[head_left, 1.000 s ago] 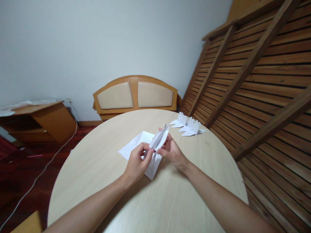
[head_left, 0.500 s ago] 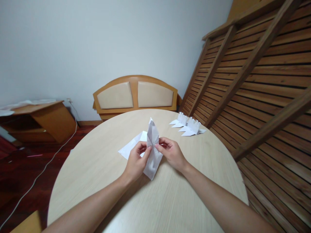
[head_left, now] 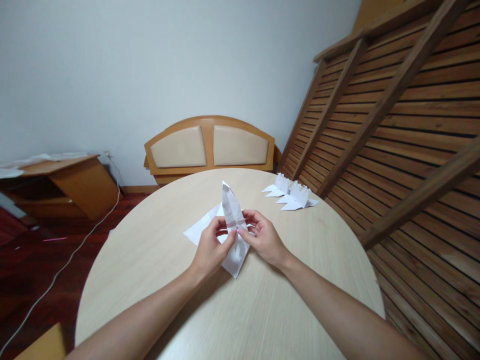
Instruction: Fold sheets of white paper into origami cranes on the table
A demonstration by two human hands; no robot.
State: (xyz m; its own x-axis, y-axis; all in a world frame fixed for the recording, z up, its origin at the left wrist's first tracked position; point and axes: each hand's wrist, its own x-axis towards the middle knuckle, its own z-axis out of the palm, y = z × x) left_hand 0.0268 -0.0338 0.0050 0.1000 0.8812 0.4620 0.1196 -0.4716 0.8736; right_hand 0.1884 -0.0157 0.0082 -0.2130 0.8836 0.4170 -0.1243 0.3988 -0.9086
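Note:
A folded white paper (head_left: 233,207) stands between my hands over the table, its pointed tip upward and a lower flap slanting toward me. My left hand (head_left: 212,246) pinches its left side, thumb near the middle crease. From the right, my right hand (head_left: 265,239) grips the same paper, its thumb close to the left one. Some fingertips are hidden behind the paper. Beneath and behind my left hand, another flat white sheet (head_left: 200,226) lies on the table.
Several white folded paper figures (head_left: 294,194) stand at the round table's (head_left: 150,260) far right. Beyond it is a padded wooden headboard (head_left: 210,142). Wooden slats (head_left: 405,125) lean along the right. At left are a low wooden cabinet (head_left: 82,185) and a white cable (head_left: 71,255) on the floor.
The upper point of the folded paper has tilted left, and its middle crease looks more bent. Both thumbs have shifted slightly lower. The paper figures stand as before.

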